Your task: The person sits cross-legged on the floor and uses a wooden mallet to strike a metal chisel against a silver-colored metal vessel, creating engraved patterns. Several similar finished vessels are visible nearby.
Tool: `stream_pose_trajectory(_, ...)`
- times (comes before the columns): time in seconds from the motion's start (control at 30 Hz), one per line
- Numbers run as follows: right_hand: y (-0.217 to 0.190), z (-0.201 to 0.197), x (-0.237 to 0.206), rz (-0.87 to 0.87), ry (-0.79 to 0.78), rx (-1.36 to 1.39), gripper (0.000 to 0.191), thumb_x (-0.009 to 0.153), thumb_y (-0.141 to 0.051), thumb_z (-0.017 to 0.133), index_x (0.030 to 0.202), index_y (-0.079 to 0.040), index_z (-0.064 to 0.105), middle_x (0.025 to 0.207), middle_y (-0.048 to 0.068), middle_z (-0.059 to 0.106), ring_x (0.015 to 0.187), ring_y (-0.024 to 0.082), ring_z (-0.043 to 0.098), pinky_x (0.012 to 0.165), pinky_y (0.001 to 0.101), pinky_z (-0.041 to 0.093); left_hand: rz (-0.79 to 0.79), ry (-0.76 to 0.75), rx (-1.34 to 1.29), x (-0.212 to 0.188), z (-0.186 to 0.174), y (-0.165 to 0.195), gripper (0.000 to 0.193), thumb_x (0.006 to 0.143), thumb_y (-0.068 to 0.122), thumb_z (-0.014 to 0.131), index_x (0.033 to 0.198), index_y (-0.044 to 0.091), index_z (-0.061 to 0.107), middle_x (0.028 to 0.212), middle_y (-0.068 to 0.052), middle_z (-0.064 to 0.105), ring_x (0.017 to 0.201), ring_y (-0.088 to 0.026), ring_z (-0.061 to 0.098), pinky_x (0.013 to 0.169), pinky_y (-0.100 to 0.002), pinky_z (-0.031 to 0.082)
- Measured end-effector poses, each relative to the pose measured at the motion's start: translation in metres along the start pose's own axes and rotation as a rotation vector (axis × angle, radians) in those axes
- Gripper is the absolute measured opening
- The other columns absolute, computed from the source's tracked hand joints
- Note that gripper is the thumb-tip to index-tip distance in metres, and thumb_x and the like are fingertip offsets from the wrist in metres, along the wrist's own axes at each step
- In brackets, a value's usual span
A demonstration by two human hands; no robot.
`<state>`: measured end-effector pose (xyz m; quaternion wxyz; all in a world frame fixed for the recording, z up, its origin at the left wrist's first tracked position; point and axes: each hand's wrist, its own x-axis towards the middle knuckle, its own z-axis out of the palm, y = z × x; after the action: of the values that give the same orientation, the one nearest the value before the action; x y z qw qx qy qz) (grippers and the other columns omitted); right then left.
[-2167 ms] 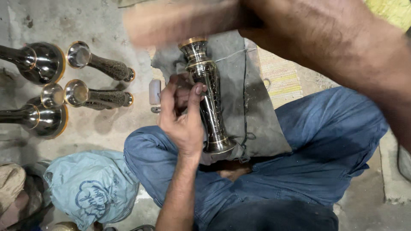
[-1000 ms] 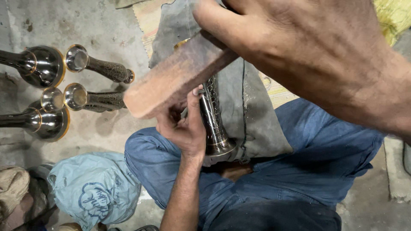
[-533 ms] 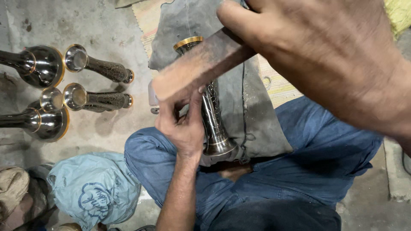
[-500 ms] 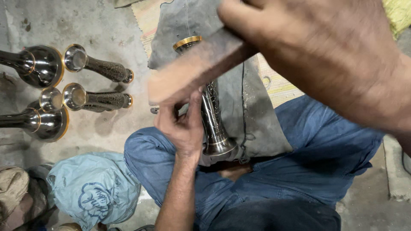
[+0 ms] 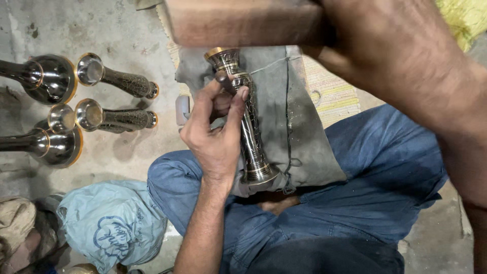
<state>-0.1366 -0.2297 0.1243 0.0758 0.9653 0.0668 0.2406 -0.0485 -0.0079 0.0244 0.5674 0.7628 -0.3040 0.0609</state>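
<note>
Head view: engraved vase held on the lap under a raised wooden block

The concrete floor (image 5: 127,30) filled the left side, grey and stained, with little bare room left of the fingers. A grey cloth (image 5: 299,116) covered the blue-trousered legs. The right hand (image 5: 401,56) was closed around a wooden block (image 5: 243,23), above the left fingers, near the top edge. A pale blue bag (image 5: 111,228) lay below-left of them. The left hand (image 5: 215,132) pinched a small dark tool against the engraved metal vase (image 5: 248,127), which lay on the cloth just right of its fingertips. Finished vases (image 5: 116,81) lay well left.
</note>
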Motion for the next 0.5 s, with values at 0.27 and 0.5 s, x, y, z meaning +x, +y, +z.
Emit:
stream_pose_trajectory(0.27,-0.005,0.017,-0.005,0.092,0.010,0.177,0.031,0.088,-0.011,0.085,0.111,-0.002,0.066,0.095,0.016,0.069,0.086,0.036,0.071,0.070,0.0466,0.056,0.049,-0.021,0.029,-0.004,0.000,-0.007,0.027,0.096,0.004,0.082,0.119,0.000,0.068,0.096,-0.007,0.076,0.084,-0.011,0.075,0.078,-0.025,0.060)
stream_pose_trajectory(0.5,-0.031,0.098,0.016,0.370,-0.101,0.764,0.086,0.078,-0.057,0.090,0.133,-0.001,0.055,0.113,0.022,0.068,0.100,0.037,0.070,0.080,0.0481,0.057,-0.170,0.186,-0.370,-0.026,-0.019,-0.017,0.028,0.104,0.001,0.071,0.130,-0.002,0.060,0.104,-0.009,0.073,0.090,-0.013,0.074,0.079,-0.023,0.061)
